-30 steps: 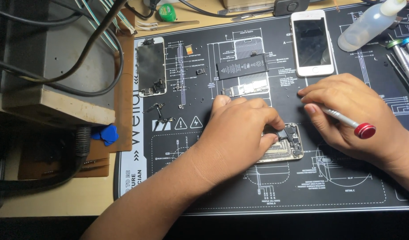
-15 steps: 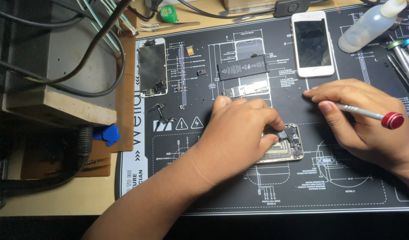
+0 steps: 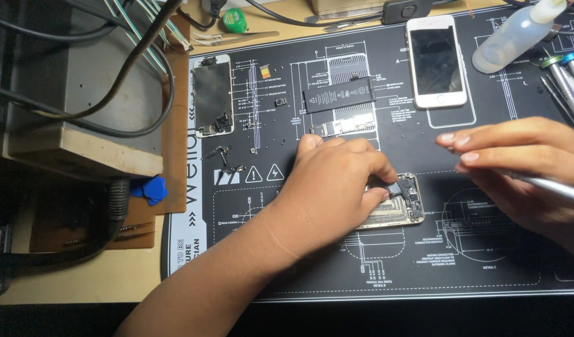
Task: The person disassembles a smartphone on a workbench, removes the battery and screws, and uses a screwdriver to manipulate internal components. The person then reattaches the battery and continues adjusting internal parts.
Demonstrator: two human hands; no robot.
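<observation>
The left hand (image 3: 337, 187) lies over an opened phone body (image 3: 396, 206) near the middle of the dark work mat (image 3: 424, 274) on the bench, its fingertips pinching a small black part at the phone's right end. The right hand (image 3: 524, 168) hovers just right of the phone, fingers closed around a silver screwdriver (image 3: 549, 186) whose shaft runs off to the right. Farther away on the mat lie a black battery (image 3: 338, 95), a white phone (image 3: 435, 61) face up, and a detached screen (image 3: 212, 95) at the far left. A clear squeeze bottle (image 3: 514, 36) lies at the far right, beside more screwdrivers (image 3: 567, 81). Blue picks (image 3: 149, 189) sit left of the mat.
</observation>
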